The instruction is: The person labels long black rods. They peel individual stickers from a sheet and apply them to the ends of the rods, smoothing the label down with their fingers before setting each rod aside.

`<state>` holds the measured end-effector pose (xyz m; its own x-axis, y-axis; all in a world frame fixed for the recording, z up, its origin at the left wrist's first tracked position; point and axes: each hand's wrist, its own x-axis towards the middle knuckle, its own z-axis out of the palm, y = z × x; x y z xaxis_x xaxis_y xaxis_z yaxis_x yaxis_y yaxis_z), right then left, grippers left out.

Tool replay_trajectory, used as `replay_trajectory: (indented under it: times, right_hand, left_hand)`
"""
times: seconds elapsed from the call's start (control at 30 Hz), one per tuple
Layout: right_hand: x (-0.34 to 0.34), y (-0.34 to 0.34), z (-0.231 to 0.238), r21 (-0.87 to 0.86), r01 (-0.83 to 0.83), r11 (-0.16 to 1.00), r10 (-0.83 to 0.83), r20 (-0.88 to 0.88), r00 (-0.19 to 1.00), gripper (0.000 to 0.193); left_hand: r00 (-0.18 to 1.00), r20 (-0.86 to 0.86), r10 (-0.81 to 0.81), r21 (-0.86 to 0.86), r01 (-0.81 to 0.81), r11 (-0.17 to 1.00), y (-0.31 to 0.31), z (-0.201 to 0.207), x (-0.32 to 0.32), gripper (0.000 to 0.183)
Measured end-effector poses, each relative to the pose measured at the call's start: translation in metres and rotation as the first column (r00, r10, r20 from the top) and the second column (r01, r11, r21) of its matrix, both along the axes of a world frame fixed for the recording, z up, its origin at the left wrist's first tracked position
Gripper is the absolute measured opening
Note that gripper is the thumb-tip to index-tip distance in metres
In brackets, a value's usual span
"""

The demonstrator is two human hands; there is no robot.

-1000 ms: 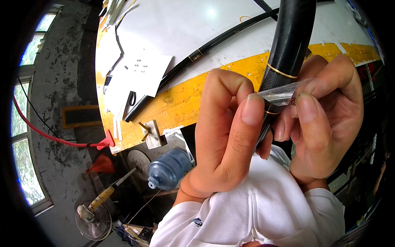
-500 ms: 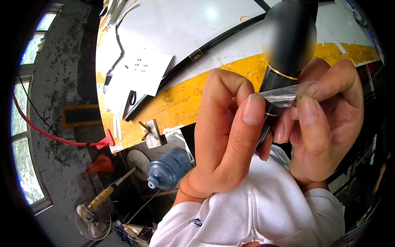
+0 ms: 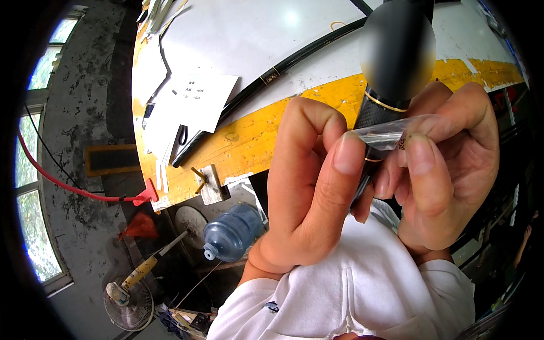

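A clear plastic film strip (image 3: pixel 381 139) with a small dark printed mark stretches between my two hands, across a black rod (image 3: pixel 375 113). The rod has a woven pattern and thin gold rings, and stands tilted in front of my chest. My left hand (image 3: pixel 311 187) is closed, its thumb tip and bent forefinger at the strip's left end; more fingertips show behind the rod. My right hand (image 3: pixel 447 170) pinches the strip's right end between thumb and forefinger. Its other fingers curl in beside the rod. A blurred oval covers the rod's upper part.
On the white table (image 3: pixel 272 34) with its worn yellow edge lie another black rod (image 3: pixel 269 76) and white paper (image 3: pixel 207 99). A wooden block (image 3: pixel 211 184) sits at the edge. Below are a blue water jug (image 3: pixel 233 231) and a fan (image 3: pixel 129 303); a red hose (image 3: pixel 73 190) hangs left.
The strip and its printed mark have shifted slightly between my fingers, and the rod has tilted a little. Both hands keep nearly the same place.
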<state>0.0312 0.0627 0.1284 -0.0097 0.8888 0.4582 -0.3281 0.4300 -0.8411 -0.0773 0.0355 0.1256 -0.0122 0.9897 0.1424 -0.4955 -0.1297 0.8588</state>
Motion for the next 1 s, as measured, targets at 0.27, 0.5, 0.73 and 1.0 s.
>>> replay_trajectory:
  times: [0.27,0.5,0.73,1.0]
  right_hand:
    - [0.005,0.004,0.005,-0.046,-0.112,0.993,0.112,0.002,0.994,0.011]
    - [0.009,-0.004,0.004,-0.087,-0.071,0.994,0.075,0.035,0.997,0.011]
    - [0.000,-0.013,0.010,-0.100,0.093,0.991,-0.086,0.076,0.993,0.010]
    - [0.006,-0.006,-0.006,-0.003,0.012,1.000,-0.012,0.021,1.000,0.010]
  left_hand:
    - [0.996,-0.024,0.088,-0.061,-0.089,0.994,-0.001,-0.001,0.007,0.022]
    - [0.986,0.146,-0.076,-0.032,0.081,0.996,0.002,-0.004,0.001,0.020]
    - [0.991,0.106,-0.084,-0.012,0.086,0.996,0.002,-0.006,0.000,0.021]
    - [0.983,0.159,-0.090,-0.013,0.094,0.996,0.000,-0.008,0.000,0.023]
